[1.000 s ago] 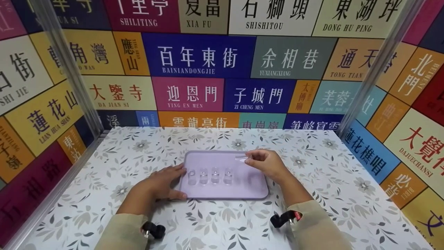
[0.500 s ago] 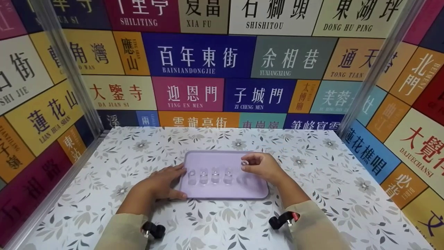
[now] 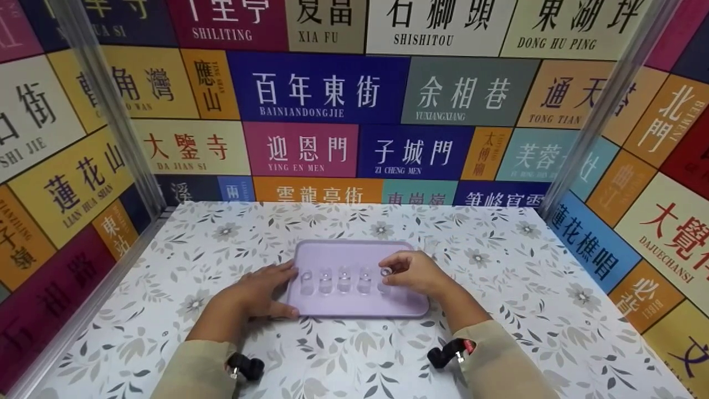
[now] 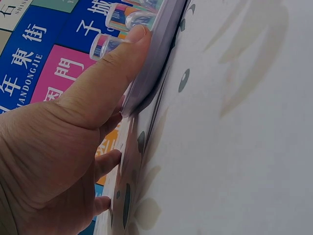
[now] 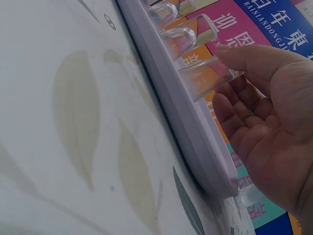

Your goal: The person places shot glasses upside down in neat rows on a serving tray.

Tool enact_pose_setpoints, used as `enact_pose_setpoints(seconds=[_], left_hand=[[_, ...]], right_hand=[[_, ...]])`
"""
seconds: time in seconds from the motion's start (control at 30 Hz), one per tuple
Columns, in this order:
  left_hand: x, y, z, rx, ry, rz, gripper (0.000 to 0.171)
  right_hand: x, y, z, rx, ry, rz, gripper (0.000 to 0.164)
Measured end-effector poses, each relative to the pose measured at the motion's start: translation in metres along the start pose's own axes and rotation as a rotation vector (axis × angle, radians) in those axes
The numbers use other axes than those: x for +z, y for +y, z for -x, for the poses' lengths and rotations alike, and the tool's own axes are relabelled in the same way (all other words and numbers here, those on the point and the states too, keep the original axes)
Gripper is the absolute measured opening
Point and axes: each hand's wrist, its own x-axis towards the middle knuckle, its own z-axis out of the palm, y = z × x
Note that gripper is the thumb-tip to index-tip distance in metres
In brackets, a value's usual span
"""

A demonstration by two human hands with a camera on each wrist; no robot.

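Observation:
A lilac tray [image 3: 332, 307] lies on the table with a row of small clear cups [image 3: 344, 281] standing across its middle. See-through walls make it hard to tell whether each is one piece or stacked. At the right end of the row, my right hand [image 3: 416, 271] pinches a clear cup [image 5: 208, 78] between thumb and fingers, its lower end at the tray's floor. My left hand [image 3: 257, 291] rests spread against the tray's left side. In the left wrist view, the thumb of this hand [image 4: 73, 107] lies along the tray's rim [image 4: 159, 54].
A white tablecloth [image 3: 354, 354] with grey leaves covers the table. Another clear piece [image 5: 249, 196] shows past the tray's corner in the right wrist view. Walls of coloured name panels [image 3: 316, 88] stand behind and at both sides.
My right hand has turned the clear cup upright and brought it from the tray's upper right down to the right end of the row. My left hand has stayed still.

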Motion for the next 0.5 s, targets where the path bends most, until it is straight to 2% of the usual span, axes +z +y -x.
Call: enact_pose_setpoints(seconds=[0.13,0.27,0.37,0.5], left_hand=[[0.000,-0.001,-0.001,0.002,-0.003,-0.006,0.113],[0.000,0.000,-0.002,0.001,-0.007,-0.013,0.112],[0.000,0.000,-0.002,-0.001,-0.009,-0.014,0.112],[0.000,0.001,-0.002,-0.001,-0.008,-0.011,0.111]], right_hand=[[0.000,-0.001,0.001,0.022,-0.006,-0.018,0.039],[-0.002,-0.003,0.000,0.046,0.015,-0.083,0.047],[-0.007,-0.003,0.000,0.056,0.072,-0.102,0.052],[-0.017,-0.001,-0.001,0.025,0.182,-0.057,0.053]])
